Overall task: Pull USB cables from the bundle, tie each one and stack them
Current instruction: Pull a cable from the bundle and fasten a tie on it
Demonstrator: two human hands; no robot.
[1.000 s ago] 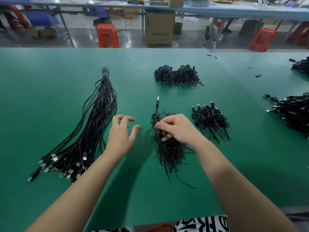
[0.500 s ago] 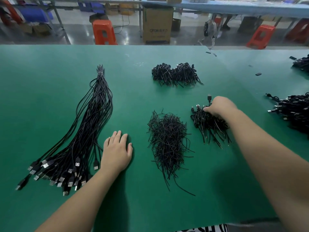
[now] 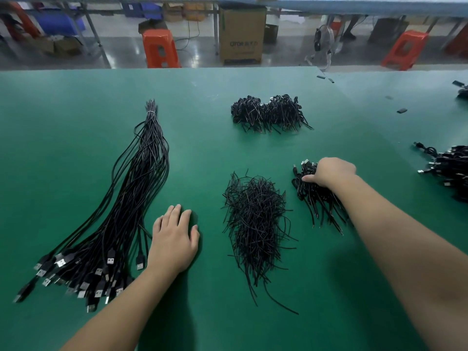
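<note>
A long bundle of black USB cables point(image 3: 131, 198) lies at the left of the green table point(image 3: 63, 122), bound at its far end, with its plugs fanned toward me. My left hand point(image 3: 172, 239) rests flat on the table beside those plugs, holding nothing. A loose pile of black twist ties point(image 3: 255, 219) sits in the middle. To its right is a stack of tied cables point(image 3: 319, 198). My right hand point(image 3: 331, 173) is cupped over the stack's far end with the thumb against the cables. Its fingers are hidden.
A second heap of tied cables point(image 3: 268, 114) lies farther back in the middle. More black cables point(image 3: 450, 168) sit at the right edge, with small black scraps point(image 3: 402, 110) near them. Beyond the table's far edge stand orange stools point(image 3: 159, 48) and a cardboard box point(image 3: 241, 36).
My right hand carried a cable from the tie pile over to the right stack and now sits lower on it. My left hand dropped flat onto the table beside the bundle's plugs.
</note>
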